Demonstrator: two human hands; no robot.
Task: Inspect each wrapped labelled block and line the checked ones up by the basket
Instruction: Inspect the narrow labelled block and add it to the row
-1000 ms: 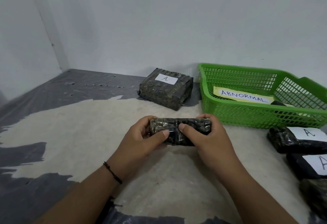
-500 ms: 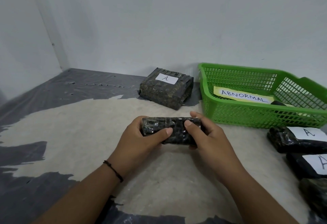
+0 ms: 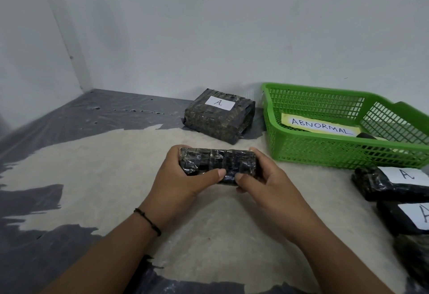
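A dark wrapped block (image 3: pixel 218 162) is held edge-on between my left hand (image 3: pixel 183 177) and my right hand (image 3: pixel 267 180), just above the floor at the centre; its label is hidden. Both thumbs press on its near face. Behind it, one wrapped block with a white "A" label (image 3: pixel 219 116) lies flat against the left side of the green basket (image 3: pixel 325 154). At the right edge lie two more blocks labelled "A" (image 3: pixel 392 183) (image 3: pixel 406 218), with a third dark block (image 3: pixel 413 261) below them.
The green basket holds a paper sign reading "ABNORMAL" (image 3: pixel 321 126) and a dark object (image 3: pixel 368 136) partly hidden by its wall. White walls meet in a corner at the back left. The floor is pale with grey plastic sheet (image 3: pixel 46 126) around it.
The held block has shifted left, away from the basket, and been turned in my hands, with both thumbs regripping its near face. The other blocks have not moved.
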